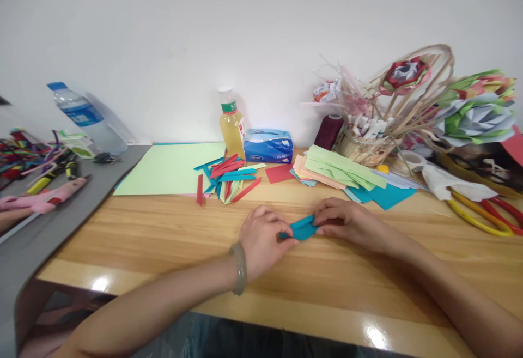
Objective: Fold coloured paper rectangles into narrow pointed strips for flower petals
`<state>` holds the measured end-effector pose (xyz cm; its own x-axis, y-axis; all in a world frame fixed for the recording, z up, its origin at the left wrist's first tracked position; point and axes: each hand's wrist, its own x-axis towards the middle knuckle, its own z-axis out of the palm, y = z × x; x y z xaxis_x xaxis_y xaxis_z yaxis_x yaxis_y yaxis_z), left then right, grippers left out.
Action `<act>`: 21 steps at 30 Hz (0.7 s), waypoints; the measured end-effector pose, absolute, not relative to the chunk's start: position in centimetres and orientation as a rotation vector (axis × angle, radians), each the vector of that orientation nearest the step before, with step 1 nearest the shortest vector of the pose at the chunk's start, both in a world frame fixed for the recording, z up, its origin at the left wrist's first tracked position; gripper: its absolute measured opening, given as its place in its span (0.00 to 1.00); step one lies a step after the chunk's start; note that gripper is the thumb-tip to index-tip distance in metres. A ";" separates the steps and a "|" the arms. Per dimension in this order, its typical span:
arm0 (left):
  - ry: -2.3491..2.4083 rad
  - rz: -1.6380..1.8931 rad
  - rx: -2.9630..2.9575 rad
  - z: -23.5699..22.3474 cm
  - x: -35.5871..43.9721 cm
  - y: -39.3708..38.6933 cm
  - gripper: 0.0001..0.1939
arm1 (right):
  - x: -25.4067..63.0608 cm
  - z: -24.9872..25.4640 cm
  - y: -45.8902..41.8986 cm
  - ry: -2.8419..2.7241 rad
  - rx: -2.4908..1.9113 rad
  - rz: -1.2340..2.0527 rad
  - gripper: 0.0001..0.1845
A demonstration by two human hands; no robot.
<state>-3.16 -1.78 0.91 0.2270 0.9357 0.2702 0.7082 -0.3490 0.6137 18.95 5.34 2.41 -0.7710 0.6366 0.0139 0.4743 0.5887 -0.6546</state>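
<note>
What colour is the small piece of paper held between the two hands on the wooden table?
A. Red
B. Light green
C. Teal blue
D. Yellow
C. The folded paper piece pinched between the left hand and the right hand is teal blue; the red and light green strips lie apart in the pile of folded strips further back on the table.

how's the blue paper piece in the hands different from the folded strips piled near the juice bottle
The blue paper piece is a single item pinched between the left hand and right hand; the folded strips lie loose in a heap, untouched. It is one colour, while the strips mix blue, red and pale green. It sits at the table's near edge, the strips farther back. Both look like folded craft paper.
</note>
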 end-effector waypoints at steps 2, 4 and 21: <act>1.528 0.853 2.131 1.1 -3.1 -1.8 0.04 | 18.8 2.5 5.3 -2.561 -0.918 0.965 0.13; 1.543 0.837 2.123 1.2 -3.1 -1.8 0.03 | 18.7 2.6 5.2 -2.574 -0.952 0.912 0.12; 1.592 0.761 2.158 1.6 -3.0 -1.9 0.03 | 18.6 2.1 5.5 -2.588 -0.914 0.922 0.12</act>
